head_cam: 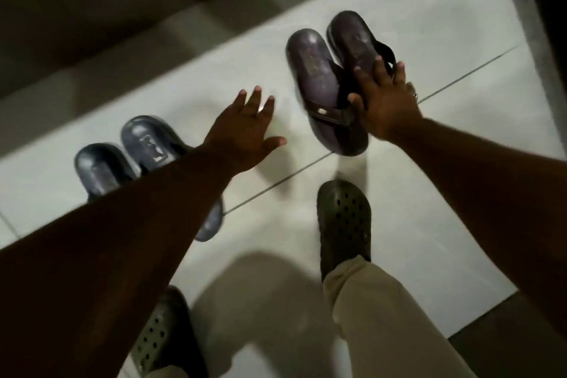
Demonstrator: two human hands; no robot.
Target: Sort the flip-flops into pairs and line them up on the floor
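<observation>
Two dark purple-brown flip-flops [319,77] lie side by side on the pale tiled floor [429,138], toes pointing to the far wall. My right hand [383,101] rests on their straps, fingers spread over the right one [352,40]; whether it grips them I cannot tell for sure. A second pair, dark grey-blue flip-flops [144,144], lies to the left, partly hidden under my left forearm. My left hand [245,132] hovers open between the two pairs, holding nothing.
My own feet in olive clogs [343,224] and beige trousers [383,316] stand close behind the flip-flops. A dark wall with a pale skirting [153,40] runs along the far side. A dark edge [540,24] borders the right.
</observation>
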